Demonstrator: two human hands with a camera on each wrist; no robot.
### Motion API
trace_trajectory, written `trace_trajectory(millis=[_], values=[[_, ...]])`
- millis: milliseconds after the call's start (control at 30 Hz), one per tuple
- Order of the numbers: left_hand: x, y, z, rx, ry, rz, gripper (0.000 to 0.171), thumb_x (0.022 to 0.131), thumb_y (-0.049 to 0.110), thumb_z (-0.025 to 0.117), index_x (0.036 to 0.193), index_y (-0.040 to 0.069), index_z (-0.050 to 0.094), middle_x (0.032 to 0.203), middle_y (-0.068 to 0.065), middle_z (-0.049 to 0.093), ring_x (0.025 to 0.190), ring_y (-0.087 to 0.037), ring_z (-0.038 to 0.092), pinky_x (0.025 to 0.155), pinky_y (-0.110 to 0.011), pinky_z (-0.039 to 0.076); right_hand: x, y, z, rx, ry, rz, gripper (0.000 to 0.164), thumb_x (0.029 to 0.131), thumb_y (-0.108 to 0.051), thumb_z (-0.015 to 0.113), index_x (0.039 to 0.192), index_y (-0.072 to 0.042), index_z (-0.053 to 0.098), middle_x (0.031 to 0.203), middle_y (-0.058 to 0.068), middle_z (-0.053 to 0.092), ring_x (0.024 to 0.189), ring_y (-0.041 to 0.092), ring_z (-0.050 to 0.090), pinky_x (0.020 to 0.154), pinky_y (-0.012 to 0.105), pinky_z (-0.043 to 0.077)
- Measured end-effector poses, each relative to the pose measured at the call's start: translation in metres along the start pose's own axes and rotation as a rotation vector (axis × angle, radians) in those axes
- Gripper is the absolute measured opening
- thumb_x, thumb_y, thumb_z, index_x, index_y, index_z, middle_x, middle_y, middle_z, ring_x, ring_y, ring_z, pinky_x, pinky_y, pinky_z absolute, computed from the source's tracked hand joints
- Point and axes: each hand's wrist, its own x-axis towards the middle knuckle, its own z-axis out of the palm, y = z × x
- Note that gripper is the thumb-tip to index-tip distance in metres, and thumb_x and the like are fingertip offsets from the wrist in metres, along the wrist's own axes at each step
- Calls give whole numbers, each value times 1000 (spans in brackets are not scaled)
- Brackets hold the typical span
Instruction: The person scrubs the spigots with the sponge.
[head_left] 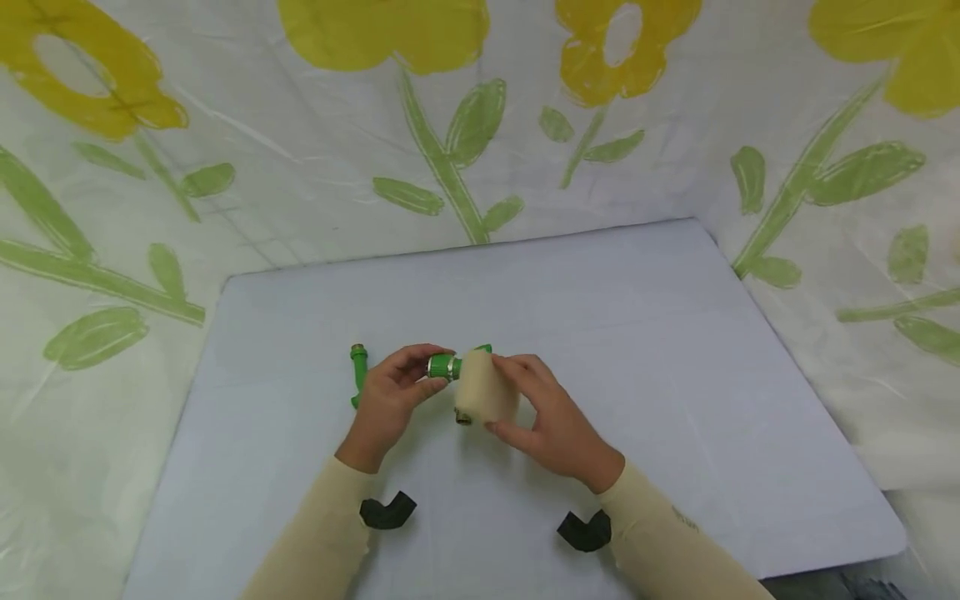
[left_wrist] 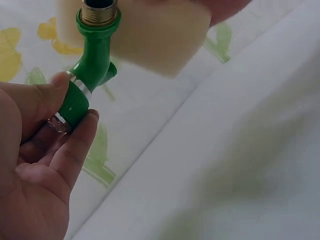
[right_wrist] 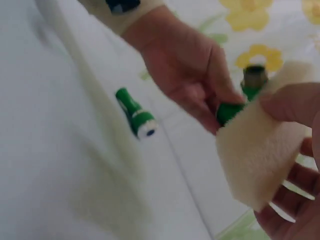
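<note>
My left hand (head_left: 392, 392) pinches the ribbed end of a green faucet (left_wrist: 92, 62) between thumb and fingers, holding it above the table. A brass threaded inlet stands out from the faucet's other end in the left wrist view. Against the faucet's side is a pale cream sponge (head_left: 486, 387), gripped by my right hand (head_left: 553, 421) with the thumb on one face and the fingers on the other. In the head view the sponge hides much of the faucet's body. A second green faucet (right_wrist: 134, 112) lies on the table, just beyond my left hand.
The white table (head_left: 637, 333) has a back edge and a right edge in view. Curtains with yellow flowers (head_left: 615, 50) hang behind and beside it. A black curved piece (head_left: 387, 510) shows by the left sleeve, and another black piece (head_left: 585, 531) by the right sleeve.
</note>
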Motion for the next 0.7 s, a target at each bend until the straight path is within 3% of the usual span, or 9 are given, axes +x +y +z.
trace_trajectory(millis=[133, 367, 500, 600, 700], values=[[0, -4, 0, -3, -23, 5, 42, 84, 0, 72, 123, 3, 58, 124, -18, 58, 115, -35, 54, 89, -39, 50, 6, 10, 0, -11, 86, 44, 76, 85, -26, 74, 149, -20, 34, 133, -3, 41, 121, 13, 41, 95, 37, 44], [-2, -6, -3, 38, -3, 6, 40, 84, 4, 73, 122, 5, 59, 123, -15, 59, 114, -33, 55, 89, -37, 51, 6, 22, 3, -48, 183, 108, 75, 86, -31, 73, 149, -17, 33, 130, 0, 42, 116, 15, 43, 91, 40, 45], [-1, -8, -5, 33, 3, 4, 40, 85, 5, 72, 123, 5, 59, 125, -16, 58, 114, -34, 55, 89, -37, 50, 2, 22, 3, 54, 73, 115, 73, 88, -34, 70, 149, -21, 32, 130, -4, 42, 115, 14, 44, 91, 39, 46], [-1, -9, -8, 27, 27, 9, 41, 86, 5, 72, 124, 4, 57, 125, -16, 58, 113, -34, 56, 90, -37, 50, -1, 11, 6, 103, -54, 44, 74, 89, -33, 69, 150, -21, 30, 132, -5, 40, 118, 14, 43, 95, 37, 45], [0, -11, -9, 23, 43, 16, 42, 86, 5, 72, 124, 4, 57, 125, -16, 58, 111, -35, 56, 89, -37, 50, -1, -4, 4, 90, -80, -32, 75, 87, -28, 72, 150, -18, 32, 132, -3, 40, 119, 16, 43, 95, 36, 44]])
